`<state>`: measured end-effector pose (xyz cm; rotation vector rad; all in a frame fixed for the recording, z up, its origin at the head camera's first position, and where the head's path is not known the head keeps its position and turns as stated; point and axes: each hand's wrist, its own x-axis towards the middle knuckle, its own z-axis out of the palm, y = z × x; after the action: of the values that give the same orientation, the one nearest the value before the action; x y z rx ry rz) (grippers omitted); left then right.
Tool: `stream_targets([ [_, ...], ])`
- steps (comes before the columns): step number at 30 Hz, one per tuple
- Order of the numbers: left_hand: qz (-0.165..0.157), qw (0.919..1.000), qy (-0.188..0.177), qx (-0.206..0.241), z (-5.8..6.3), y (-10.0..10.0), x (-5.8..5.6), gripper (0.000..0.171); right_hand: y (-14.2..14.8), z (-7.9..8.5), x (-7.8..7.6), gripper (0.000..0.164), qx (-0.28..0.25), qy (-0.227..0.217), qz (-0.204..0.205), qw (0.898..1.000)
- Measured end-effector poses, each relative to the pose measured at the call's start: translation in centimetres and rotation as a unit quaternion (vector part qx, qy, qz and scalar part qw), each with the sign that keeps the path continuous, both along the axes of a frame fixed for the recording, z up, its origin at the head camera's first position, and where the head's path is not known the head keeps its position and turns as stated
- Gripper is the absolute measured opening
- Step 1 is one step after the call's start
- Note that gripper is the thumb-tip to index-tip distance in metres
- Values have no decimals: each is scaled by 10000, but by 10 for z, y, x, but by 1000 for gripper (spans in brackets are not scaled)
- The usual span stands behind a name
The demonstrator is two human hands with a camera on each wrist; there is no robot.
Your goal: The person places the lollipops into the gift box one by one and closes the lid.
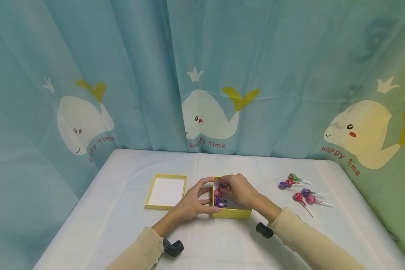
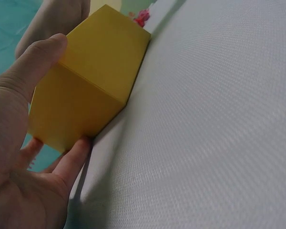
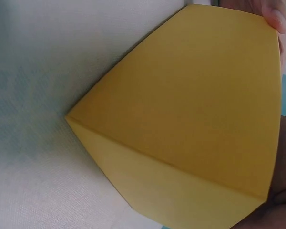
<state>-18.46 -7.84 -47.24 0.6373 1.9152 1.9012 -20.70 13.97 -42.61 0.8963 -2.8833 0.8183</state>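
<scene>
Surface: a white-covered table (image 1: 202, 247); we see its far edge and both far corners, a blue curtain (image 1: 141, 75) with white whales beyond.
Box: we place the lidless yellow box (image 1: 232, 214) midway between the left and right edges, well in from the far edge, resting flat.
Box contents: lollipops (image 1: 218, 200) with purple and pink-red wrappers, grouped along the left wall.
Left hand: we see the left hand (image 1: 190, 202) grasping the box, thumb over its near-left corner, other fingers spread along the left wall.
Right hand: the right hand (image 1: 240, 189) reaches in over the rim; we read thumb and forefinger as pinching a dark-wrapped lollipop (image 1: 221, 186) above the left side. Box wall hides these fingertips from the right wrist view.
Lid: yellow-rimmed lid (image 1: 166, 192), white inside upward, just left of the box, toward the left edge.
Loose lollipops: we count six lollipops (image 1: 298, 197) near the right edge, in two clusters: green, red, purple nearer the far-right corner; purple, red, pink nearer us.
Wrists: a black device (image 1: 173, 248) below each beige sleeve cuff (image 1: 148, 240).
</scene>
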Motion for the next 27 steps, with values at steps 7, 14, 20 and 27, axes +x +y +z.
stream_targets([
  [7, -3, 10000, 46, -25, 2, -1, 0, 91, -1, 1, -2, 22, 20, -79, 56, 10000],
  [14, 26, 10000, 55, -65, 1, 0, 0, 90, 1, -4, -1, 26, 53, -47, 381, 9992],
  [20, 20, 9999, 87, -81, 0, 0, 0, 90, 1, -5, -1, 27, 56, -100, 345, 9993],
  [27, 43, 9999, 72, -127, -1, 0, 0, 89, 2, -5, -1, 30, 40, -182, 337, 9993],
])
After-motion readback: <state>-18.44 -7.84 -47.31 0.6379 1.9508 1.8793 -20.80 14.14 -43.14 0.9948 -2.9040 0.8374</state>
